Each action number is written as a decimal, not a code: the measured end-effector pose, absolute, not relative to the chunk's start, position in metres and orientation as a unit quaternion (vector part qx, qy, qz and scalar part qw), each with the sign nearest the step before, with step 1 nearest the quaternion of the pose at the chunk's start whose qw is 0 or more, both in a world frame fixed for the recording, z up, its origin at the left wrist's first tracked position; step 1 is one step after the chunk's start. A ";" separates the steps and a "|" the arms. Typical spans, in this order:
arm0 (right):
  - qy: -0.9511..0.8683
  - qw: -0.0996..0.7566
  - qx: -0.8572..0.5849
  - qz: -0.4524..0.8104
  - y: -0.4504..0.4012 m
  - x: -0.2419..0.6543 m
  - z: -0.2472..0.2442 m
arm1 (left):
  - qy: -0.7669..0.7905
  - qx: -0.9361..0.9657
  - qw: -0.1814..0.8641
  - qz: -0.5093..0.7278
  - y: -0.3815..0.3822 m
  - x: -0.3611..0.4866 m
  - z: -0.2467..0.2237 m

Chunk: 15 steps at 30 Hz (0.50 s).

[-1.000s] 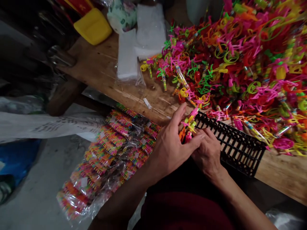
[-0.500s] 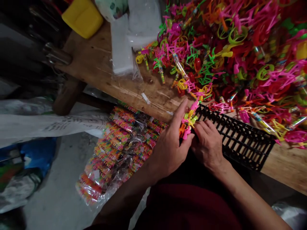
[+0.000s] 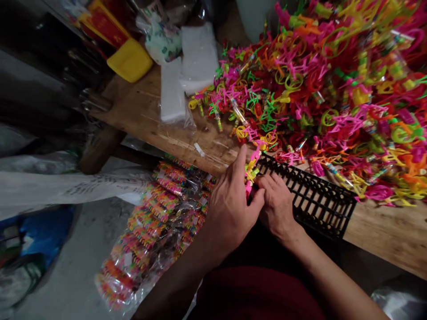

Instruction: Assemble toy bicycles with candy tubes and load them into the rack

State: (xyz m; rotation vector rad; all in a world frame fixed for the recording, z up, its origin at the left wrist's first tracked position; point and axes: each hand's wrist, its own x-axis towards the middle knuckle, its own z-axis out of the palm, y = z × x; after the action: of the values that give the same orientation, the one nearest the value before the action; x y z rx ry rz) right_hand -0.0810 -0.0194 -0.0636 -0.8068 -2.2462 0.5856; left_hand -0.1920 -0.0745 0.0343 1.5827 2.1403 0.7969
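Observation:
A row of small pink and yellow plastic toys (image 3: pixel 251 172) lies at the left end of a black slotted rack (image 3: pixel 348 218). My left hand (image 3: pixel 230 206) is closed around the row, its fingers along the far side and its thumb on the near side. Curled against the same toys from the right is my right hand (image 3: pixel 276 202), over the rack's end. Its fingertips are hidden, so what they pinch does not show. Just beyond the rack spreads a large heap of bright plastic toys (image 3: pixel 300 104), some with clear tubes of coloured pieces.
The wooden bench (image 3: pixel 140 104) bears stacked white plastic bags (image 3: pixel 171 95) and a yellow scoop-like container (image 3: pixel 130 60) near its left end. Below the bench edge, clear-wrapped packs of colourful toys (image 3: pixel 147 226) lie in rows. White sheeting (image 3: pixel 66 189) stretches across the left side.
The view has shifted, so bench and rack appear further left. My left hand covers more of the toys, and the orange one no longer shows. Both hands stay at the rack's left end.

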 end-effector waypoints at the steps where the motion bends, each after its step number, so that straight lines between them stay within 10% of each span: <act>1: -0.861 0.334 -0.311 0.225 -0.020 -0.081 -0.064 | 0.766 0.556 0.182 0.265 -0.073 -0.192 0.038; 15: -0.866 0.347 -0.316 0.175 -0.023 -0.089 -0.071 | 0.855 0.490 0.138 0.101 -0.032 -0.188 0.043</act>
State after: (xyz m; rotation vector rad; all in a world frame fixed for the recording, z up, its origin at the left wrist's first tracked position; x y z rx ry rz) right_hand -0.0887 -0.0234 -0.0706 -0.8190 -2.2449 0.4529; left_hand -0.1876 -0.0316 0.0426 1.4188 2.4724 0.2909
